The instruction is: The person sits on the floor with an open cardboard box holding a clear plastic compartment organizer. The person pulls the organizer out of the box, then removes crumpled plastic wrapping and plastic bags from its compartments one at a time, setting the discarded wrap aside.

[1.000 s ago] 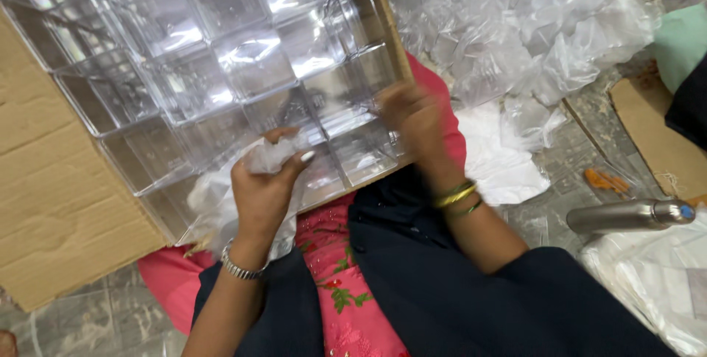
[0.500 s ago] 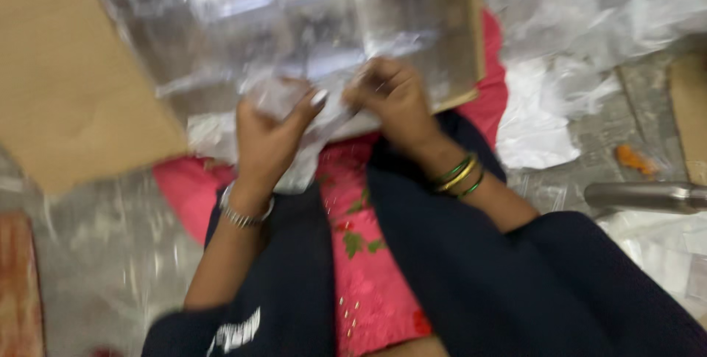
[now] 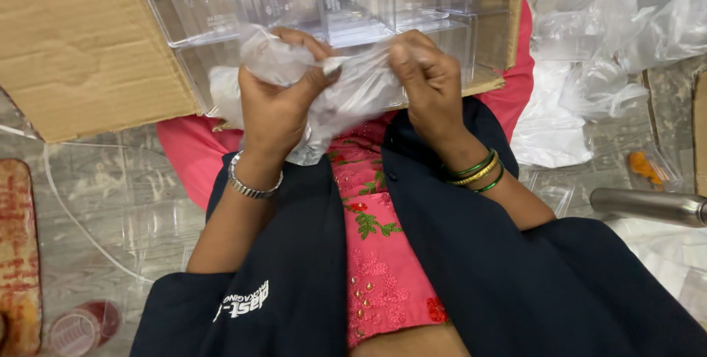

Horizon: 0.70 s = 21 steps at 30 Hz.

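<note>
My left hand point(image 3: 276, 103) and my right hand point(image 3: 431, 81) both grip a crumpled clear plastic bag point(image 3: 346, 88), held over my lap. The left hand bunches the bag's left part; the right hand pinches its upper right edge between thumb and fingers. Just beyond the hands lies an open cardboard box point(image 3: 88, 47) filled with several clear plastic containers point(image 3: 346, 0) packed side by side. A silver bracelet sits on my left wrist, green and gold bangles on my right.
A heap of clear plastic bags point(image 3: 618, 25) lies on the floor at right. A steel bottle point(image 3: 648, 206) lies at the right edge, near a small orange item point(image 3: 644, 169). A worn reddish board point(image 3: 18, 254) and a small clear cup point(image 3: 81, 324) are at left.
The view tilted and moved closer. My hands drew back from the containers in the box toward my lap, now holding the plastic bag stretched between them.
</note>
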Each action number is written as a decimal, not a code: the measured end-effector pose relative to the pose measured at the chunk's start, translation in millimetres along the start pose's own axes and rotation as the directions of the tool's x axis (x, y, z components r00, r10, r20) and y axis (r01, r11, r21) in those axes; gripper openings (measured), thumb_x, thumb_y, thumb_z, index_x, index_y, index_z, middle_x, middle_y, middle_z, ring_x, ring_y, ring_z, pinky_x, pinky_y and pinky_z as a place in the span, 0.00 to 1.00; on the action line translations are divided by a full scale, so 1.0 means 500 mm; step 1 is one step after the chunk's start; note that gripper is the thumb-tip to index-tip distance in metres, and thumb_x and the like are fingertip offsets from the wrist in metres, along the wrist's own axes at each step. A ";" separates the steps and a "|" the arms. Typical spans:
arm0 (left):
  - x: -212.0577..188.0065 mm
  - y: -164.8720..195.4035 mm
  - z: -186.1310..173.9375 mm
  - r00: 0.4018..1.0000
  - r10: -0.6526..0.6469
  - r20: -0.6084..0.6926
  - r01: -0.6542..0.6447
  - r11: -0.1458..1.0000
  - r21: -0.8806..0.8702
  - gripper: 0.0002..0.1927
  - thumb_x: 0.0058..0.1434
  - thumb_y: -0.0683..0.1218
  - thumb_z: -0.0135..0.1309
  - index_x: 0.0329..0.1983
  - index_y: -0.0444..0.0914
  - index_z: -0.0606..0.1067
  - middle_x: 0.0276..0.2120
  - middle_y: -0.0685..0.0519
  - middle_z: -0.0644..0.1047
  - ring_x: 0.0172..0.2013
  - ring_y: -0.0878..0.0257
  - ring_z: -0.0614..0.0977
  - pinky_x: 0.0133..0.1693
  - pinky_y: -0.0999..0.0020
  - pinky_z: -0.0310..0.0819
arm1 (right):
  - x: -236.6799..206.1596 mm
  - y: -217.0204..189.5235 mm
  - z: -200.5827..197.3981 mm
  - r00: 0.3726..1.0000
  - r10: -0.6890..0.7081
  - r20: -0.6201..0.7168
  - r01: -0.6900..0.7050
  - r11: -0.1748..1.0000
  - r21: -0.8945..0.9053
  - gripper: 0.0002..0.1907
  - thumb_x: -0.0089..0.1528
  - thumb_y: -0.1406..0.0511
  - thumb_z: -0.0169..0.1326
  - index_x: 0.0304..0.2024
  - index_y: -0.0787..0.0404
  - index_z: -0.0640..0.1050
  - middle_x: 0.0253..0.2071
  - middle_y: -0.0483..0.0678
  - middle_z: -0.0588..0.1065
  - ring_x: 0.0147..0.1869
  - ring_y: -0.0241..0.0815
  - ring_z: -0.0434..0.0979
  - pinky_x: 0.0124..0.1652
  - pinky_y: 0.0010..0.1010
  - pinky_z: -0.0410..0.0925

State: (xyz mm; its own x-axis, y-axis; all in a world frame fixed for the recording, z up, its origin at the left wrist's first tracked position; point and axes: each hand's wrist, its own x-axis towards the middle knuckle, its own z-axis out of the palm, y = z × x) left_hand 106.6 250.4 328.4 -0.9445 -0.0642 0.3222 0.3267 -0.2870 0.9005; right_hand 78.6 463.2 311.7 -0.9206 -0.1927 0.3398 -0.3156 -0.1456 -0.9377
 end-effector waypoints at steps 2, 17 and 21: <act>-0.001 -0.013 -0.005 0.999 -0.032 0.028 0.032 0.999 -0.009 0.11 0.67 0.38 0.64 0.48 0.33 0.74 0.40 0.53 0.80 0.38 0.68 0.81 0.41 0.71 0.80 | -0.004 0.003 -0.007 0.988 0.154 -0.018 -0.152 0.986 0.075 0.09 0.67 0.64 0.52 0.38 0.64 0.75 0.36 0.38 0.73 0.41 0.26 0.69 0.45 0.19 0.65; 0.080 -0.034 -0.052 0.845 -0.525 0.099 0.530 0.800 -0.282 0.12 0.64 0.45 0.53 0.41 0.29 0.72 0.29 0.49 0.78 0.30 0.59 0.79 0.34 0.63 0.75 | 0.115 -0.123 -0.127 0.957 0.082 0.278 -0.247 0.731 0.636 0.09 0.60 0.70 0.61 0.41 0.60 0.74 0.35 0.45 0.74 0.44 0.38 0.79 0.54 0.34 0.74; 0.161 -0.106 -0.041 0.996 -0.047 -0.072 0.081 0.787 0.611 0.11 0.65 0.44 0.60 0.41 0.30 0.75 0.25 0.49 0.77 0.25 0.58 0.75 0.31 0.60 0.71 | 0.221 0.030 -0.090 0.972 0.064 -0.225 -0.129 0.949 -0.288 0.11 0.55 0.72 0.61 0.39 0.65 0.75 0.31 0.46 0.69 0.31 0.40 0.69 0.31 0.35 0.66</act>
State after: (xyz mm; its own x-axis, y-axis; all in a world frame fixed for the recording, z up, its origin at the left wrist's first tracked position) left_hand 12.5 240.6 300.8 -0.9588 -0.1193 0.2580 0.2018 0.3532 0.9135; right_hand -38.1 483.3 331.9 -0.9669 0.0215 0.2542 -0.2473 0.1662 -0.9546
